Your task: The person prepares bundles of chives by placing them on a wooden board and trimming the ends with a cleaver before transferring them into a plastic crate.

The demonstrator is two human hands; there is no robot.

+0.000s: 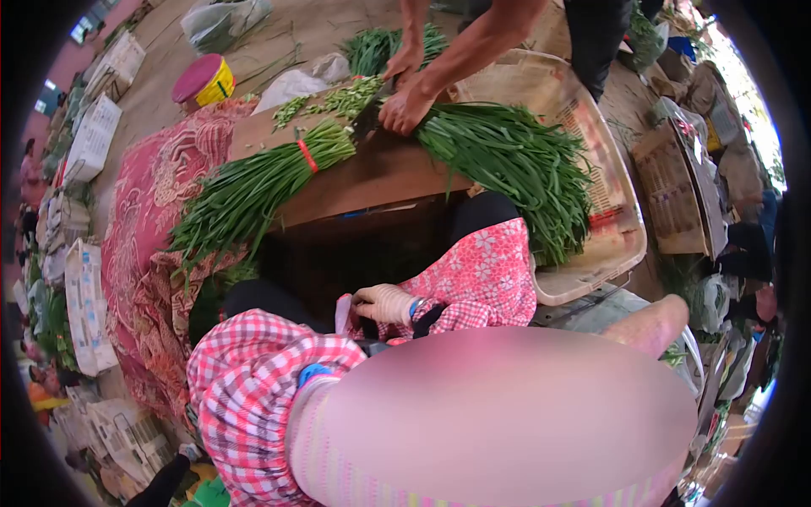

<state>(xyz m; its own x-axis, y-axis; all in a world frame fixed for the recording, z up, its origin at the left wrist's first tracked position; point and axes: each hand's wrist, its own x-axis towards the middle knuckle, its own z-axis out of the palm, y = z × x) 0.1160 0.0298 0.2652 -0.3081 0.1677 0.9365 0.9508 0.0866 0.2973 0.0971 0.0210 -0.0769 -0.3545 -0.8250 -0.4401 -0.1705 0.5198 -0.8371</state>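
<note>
My right hand (pixel 382 302), in a pale glove with a blue band at the wrist, rests low between my knees. Its fingers are curled beside a thin pinkish thing (pixel 342 313) that I cannot make out. My left hand is not visible; only a checked pink sleeve (pixel 253 393) shows on that side. Ahead is a brown board (pixel 359 182) bearing a bundle of garlic chives (pixel 262 177) tied with a red band. Another person's hands (pixel 405 97) hold a dark knife (pixel 366 118) and a second chive bundle (pixel 511 160); cut pale stalk ends (pixel 355 97) lie beside them.
A plastic crate (pixel 621 228) stands under the right-hand chives. Red patterned cloth (pixel 156 186) covers the left side. A pink-and-yellow tub (pixel 204 82) and a plastic bag (pixel 221 23) lie beyond. A blurred patch hides the bottom; a bare limb (pixel 646 328) juts out beside it.
</note>
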